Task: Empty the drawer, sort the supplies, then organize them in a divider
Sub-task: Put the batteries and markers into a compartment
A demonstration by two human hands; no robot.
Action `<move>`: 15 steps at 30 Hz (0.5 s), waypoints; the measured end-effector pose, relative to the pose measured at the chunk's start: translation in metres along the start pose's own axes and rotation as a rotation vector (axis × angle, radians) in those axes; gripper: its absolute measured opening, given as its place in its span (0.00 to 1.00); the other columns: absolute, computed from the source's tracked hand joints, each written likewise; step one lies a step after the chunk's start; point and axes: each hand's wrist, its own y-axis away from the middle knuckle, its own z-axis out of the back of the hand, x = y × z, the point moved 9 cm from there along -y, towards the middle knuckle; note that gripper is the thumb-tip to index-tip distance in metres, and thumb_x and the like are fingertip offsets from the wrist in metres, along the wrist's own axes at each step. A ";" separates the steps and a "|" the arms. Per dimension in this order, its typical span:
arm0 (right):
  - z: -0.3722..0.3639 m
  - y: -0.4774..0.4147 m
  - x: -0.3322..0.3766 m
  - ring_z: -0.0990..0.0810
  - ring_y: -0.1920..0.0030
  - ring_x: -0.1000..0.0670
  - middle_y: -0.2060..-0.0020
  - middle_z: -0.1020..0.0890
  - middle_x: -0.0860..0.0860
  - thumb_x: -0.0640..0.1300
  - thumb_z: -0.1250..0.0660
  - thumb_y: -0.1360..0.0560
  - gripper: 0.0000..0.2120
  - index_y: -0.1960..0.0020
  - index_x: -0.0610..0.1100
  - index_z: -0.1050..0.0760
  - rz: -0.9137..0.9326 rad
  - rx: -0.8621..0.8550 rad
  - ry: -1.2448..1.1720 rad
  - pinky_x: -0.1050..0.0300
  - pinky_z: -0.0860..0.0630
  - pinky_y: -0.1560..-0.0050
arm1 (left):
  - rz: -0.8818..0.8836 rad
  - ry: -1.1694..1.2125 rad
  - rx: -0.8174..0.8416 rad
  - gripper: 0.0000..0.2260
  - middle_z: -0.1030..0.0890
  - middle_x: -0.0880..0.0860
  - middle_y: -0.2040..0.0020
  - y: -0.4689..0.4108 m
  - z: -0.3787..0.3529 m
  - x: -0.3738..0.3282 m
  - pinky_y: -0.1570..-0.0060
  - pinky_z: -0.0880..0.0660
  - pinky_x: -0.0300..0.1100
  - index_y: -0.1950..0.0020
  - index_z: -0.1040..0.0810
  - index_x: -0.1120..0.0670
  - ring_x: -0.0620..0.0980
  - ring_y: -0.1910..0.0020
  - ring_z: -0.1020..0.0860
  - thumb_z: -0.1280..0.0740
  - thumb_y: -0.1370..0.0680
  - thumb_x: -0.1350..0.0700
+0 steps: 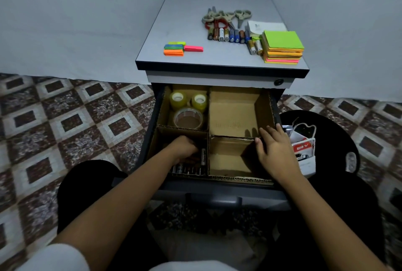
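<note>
- Cardboard divider (237,114) is already seated in the open drawer (217,190), so emptying is judged done and filling is judged under way.
- Three tape rolls (188,116) are lodged in the far-left compartment, and dark markers (189,169) are laid in the near-left one.
- Both right compartments are seen bare.
- The left hand (183,146) is lowered into the near-left compartment onto the markers, its fingers curled under and hidden; whether one is gripped cannot be told.
- The right hand (275,151) is laid flat on the divider's right wall, fingers straight and spread, with nothing held.
- Sorted groups on the cabinet top (195,9) are left to be put away: scissors (226,17) and batteries (228,35) far and middle, sticky notes (282,45) with a white pad (265,26) at the right, coloured page flags (176,48) at the left.
- A black stool (326,129) just right of the drawer is loaded with packets (302,146), too unclear to be named.
- Nothing is seen blocking the far-right compartment; part of the near-right one is covered by the right hand itself.
</note>
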 end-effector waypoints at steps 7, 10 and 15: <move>-0.002 -0.001 -0.002 0.36 0.30 0.36 0.38 0.25 0.37 0.44 0.37 0.22 0.18 0.36 0.35 0.26 0.003 -0.011 0.000 0.41 0.40 0.29 | -0.014 -0.043 -0.006 0.05 0.21 0.57 0.61 0.001 0.001 -0.001 0.58 0.23 0.44 0.54 0.23 0.63 0.51 0.63 0.22 0.38 0.22 0.67; -0.001 -0.001 -0.002 0.34 0.31 0.35 0.40 0.23 0.36 0.44 0.38 0.23 0.18 0.38 0.35 0.25 0.008 -0.028 -0.014 0.40 0.38 0.30 | -0.068 -0.152 -0.047 0.08 0.20 0.59 0.55 0.002 0.004 -0.007 0.57 0.23 0.44 0.46 0.22 0.65 0.52 0.59 0.22 0.37 0.23 0.65; 0.001 -0.003 -0.004 0.35 0.30 0.37 0.37 0.25 0.37 0.43 0.36 0.23 0.18 0.36 0.36 0.26 0.016 0.004 -0.043 0.43 0.39 0.29 | -0.151 -0.373 -0.024 0.11 0.20 0.58 0.49 0.018 0.008 -0.024 0.51 0.23 0.46 0.41 0.23 0.60 0.53 0.51 0.21 0.35 0.22 0.59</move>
